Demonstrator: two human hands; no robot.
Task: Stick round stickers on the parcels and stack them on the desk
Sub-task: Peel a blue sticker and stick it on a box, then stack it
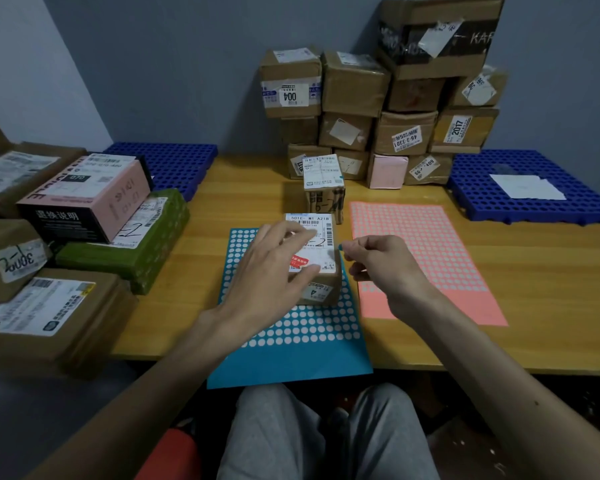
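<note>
On my feed the left hand [274,271] lies on top of a small parcel [321,292], fingers spread and fairly straight across its white label, the thumb along the label's near edge. It presses down and does not wrap round the box. The parcel stands on the blue sheet [291,362] of round stickers, which lies at the near edge of the desk [534,306] and overhangs it toward my lap.

The right hand [378,261] is curled, with thumb and forefinger pinched on a tiny blue sticker [340,247], held just beside the parcel's upper right edge. The sticker is too small for me to tell whether it already touches the box.

A pink sheet [426,261] lies flat to the right of the blue one. Just behind the held parcel stands a second parcel [324,192], apart from it. Farther back, a stack [378,116] of brown boxes rises against the wall. A pile [84,220] of larger parcels sits at the left, off the desk's end. Blue trays [520,199] flank the stack.
</note>
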